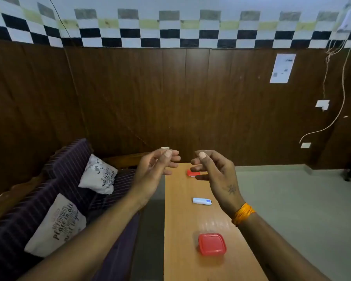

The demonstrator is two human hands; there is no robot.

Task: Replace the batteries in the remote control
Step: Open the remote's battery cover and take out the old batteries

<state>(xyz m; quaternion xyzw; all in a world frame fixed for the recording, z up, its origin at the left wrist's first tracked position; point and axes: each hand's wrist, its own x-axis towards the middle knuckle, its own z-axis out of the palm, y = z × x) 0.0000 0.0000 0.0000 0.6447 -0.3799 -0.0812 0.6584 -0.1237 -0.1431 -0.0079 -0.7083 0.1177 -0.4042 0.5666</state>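
The white remote control (202, 200), with a blue patch at its right end, lies flat across the middle of the narrow wooden table (178, 230). A small red flat pack (192, 173) rests farther back on the table, partly hidden behind my right fingers. My left hand (158, 167) hovers above the table's far left corner, fingers loosely curled, with nothing visible in it. My right hand (211, 171) is raised beside it, above the red pack, fingers half curled and apart, holding nothing. Both hands are well above the remote.
A red-lidded square container (211, 244) sits on the near part of the table. A striped sofa (73, 171) with two printed cushions stands to the left. The dark wood wall is behind, and bare floor (292, 209) lies to the right. A small white piece (165, 148) shows just behind my left fingertips.
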